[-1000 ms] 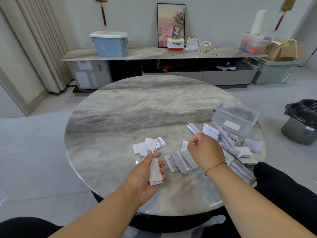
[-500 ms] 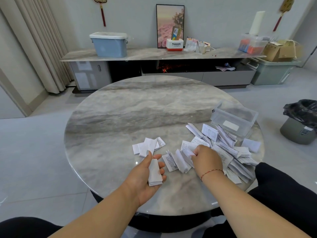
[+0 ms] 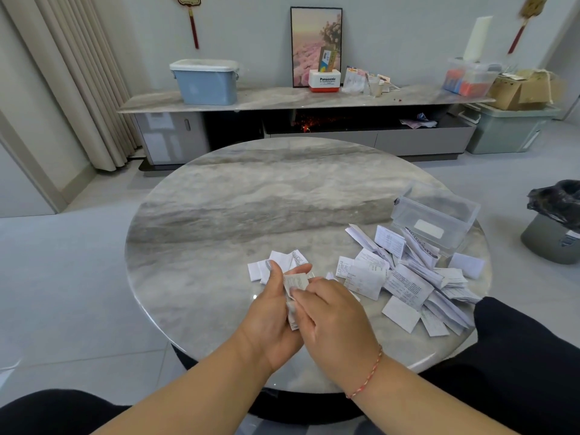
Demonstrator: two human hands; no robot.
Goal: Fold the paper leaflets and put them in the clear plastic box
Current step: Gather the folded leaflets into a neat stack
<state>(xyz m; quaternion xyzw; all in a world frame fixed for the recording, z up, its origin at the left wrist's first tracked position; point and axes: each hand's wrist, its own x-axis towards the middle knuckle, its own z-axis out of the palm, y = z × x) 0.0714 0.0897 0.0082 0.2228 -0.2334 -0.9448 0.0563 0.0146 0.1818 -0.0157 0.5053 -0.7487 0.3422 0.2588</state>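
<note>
Both bare forearms are stretched forward and the hands are brought together at centre. The left hand [image 3: 270,312] is turned palm-up, thumb raised, its fingers [image 3: 298,270] curled round a folded leaflet [image 3: 295,282]. The right hand [image 3: 335,315] is laid palm-down against it, a red cord worn at the wrist.
</note>
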